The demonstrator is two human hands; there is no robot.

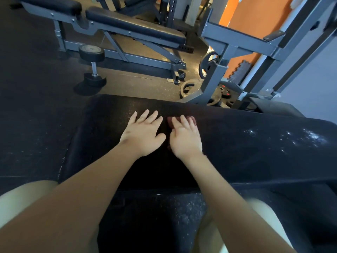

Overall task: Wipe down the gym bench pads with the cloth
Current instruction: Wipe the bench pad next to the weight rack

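Observation:
A wide black bench pad runs across the middle of the view, with white dusty specks on its right part. My left hand lies flat on the pad with fingers spread and nothing in it. Just to its right, my right hand presses down on a dark red cloth. Only the cloth's far edge shows past the fingertips; the rest is hidden under the palm.
A grey adjustable bench with black pads stands beyond on the rubber floor. A dumbbell stands upright in front of it. A grey rack frame and weight plates sit at the right. My knees show at the bottom corners.

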